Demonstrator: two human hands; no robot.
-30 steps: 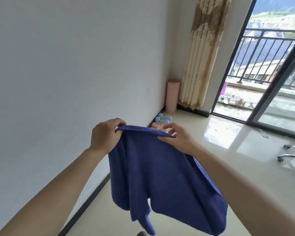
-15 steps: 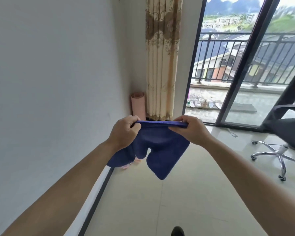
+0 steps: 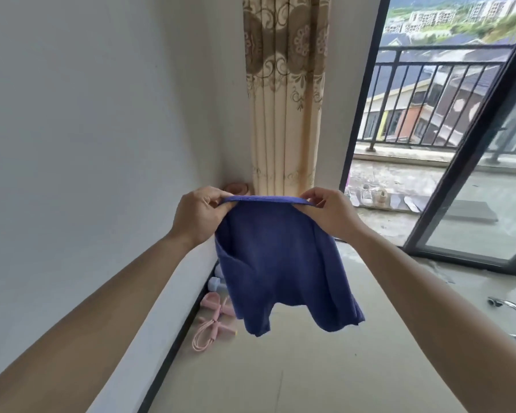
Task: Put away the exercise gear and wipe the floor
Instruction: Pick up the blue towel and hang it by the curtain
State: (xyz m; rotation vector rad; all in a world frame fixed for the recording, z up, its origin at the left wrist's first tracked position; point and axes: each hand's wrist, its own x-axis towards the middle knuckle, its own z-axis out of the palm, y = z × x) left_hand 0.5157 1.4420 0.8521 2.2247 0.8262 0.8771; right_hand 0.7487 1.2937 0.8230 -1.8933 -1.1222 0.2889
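Both left hand [image 3: 201, 214] and right hand [image 3: 329, 214] pinched the blue cloth [image 3: 280, 263] at its hem. Bunched 0.5 s earlier, it hung open, probably ready for wiping.

It was a room in an upper-floor flat, a lived-in home rather than a workplace. A patterned beige curtain [image 3: 283, 99] hung in the corner beside a dark-framed sliding glass door [image 3: 471, 162] that opened onto a balcony with a metal railing [image 3: 429, 99], rooftops beyond it and shoes [image 3: 370, 195] lined up outside. On the glossy tiled floor [image 3: 310, 368] along the plain white wall [image 3: 87, 129] lay a pink jump rope [image 3: 209, 329] and small dumbbells [image 3: 215, 283], with a rolled pink mat [image 3: 236, 187] standing in the corner. A swivel chair's chrome base [image 3: 510, 308] showed at the right edge.
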